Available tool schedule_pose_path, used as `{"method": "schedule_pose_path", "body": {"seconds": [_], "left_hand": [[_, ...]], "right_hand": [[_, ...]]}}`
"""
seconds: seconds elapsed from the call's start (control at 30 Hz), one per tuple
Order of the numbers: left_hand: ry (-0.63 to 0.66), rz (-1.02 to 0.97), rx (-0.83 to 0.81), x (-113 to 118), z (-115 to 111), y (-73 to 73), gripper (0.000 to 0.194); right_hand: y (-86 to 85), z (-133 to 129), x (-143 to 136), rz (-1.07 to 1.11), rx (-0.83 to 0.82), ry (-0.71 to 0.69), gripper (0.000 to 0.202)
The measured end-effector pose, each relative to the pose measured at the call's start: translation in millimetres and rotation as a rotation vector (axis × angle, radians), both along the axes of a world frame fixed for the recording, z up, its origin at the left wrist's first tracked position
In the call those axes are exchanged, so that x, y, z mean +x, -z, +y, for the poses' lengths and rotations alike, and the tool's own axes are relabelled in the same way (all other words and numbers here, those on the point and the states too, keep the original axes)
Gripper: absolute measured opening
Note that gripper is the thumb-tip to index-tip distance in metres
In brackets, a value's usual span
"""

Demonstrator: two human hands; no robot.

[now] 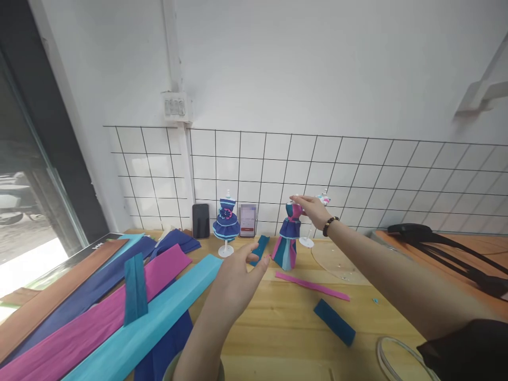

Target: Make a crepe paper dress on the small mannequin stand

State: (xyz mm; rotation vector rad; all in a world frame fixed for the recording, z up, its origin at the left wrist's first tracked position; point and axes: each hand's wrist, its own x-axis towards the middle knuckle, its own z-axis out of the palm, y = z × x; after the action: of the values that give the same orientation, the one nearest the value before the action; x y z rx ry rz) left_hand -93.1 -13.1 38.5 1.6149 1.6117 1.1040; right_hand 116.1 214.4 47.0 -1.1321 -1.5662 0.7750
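Note:
My right hand (314, 210) reaches across to the small dress form (289, 230), its fingers closed at the neck. This form stands upright and wears a long paper-like dress: a teal and pink bodice, a navy ruffle and a skirt in teal, light blue and pink panels. My left hand (239, 275) is raised over the table in front, to the left of that dress. Its thumb and fingers are apart and hold nothing. A pink strip (313, 286) lies on the table before the dress, with a dark teal piece (335, 321) nearer me.
Another dress form (226, 222) wears a short navy dress, between a dark phone (200, 221) and a lit phone (248, 221). A third form's white base (307, 242) stands behind my right hand. Long pink (99, 320) and light blue (154, 325) strips spread at left. Black straps (440, 248) lie right.

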Motion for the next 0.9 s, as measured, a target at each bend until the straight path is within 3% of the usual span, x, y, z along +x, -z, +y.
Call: {"method": "schedule_pose_path", "body": {"seconds": [0.2,0.4,0.53,0.63,0.7,0.8,0.9], "left_hand": [[0.002,0.004,-0.027,-0.3,2.3,4.1,0.053],[-0.019,0.046,-0.021,2.0,3.8,3.2,0.050],[-0.023,0.058,-0.006,5.0,4.2,2.6,0.049],[-0.026,0.060,0.058,5.1,3.9,1.9,0.036],[-0.042,0.085,0.110,4.6,2.6,0.4,0.025],[-0.128,0.115,0.153,5.4,-1.1,-3.6,0.030],[-0.160,0.112,0.175,9.5,-5.1,-7.3,0.032]], "right_hand": [[-13.8,3.2,7.0,-0.081,-0.074,-0.047,0.044],[-17.2,-6.0,10.5,-0.135,-0.056,-0.082,0.045],[-20.7,-10.1,14.8,-0.153,-0.022,-0.066,0.048],[-25.4,-15.5,25.6,-0.154,0.023,-0.007,0.056],[-27.4,-24.1,37.5,-0.153,0.057,0.057,0.060],[-23.1,-48.1,61.4,-0.167,0.088,0.138,0.058],[-4.8,-85.3,88.0,-0.245,0.041,0.064,0.052]]}}
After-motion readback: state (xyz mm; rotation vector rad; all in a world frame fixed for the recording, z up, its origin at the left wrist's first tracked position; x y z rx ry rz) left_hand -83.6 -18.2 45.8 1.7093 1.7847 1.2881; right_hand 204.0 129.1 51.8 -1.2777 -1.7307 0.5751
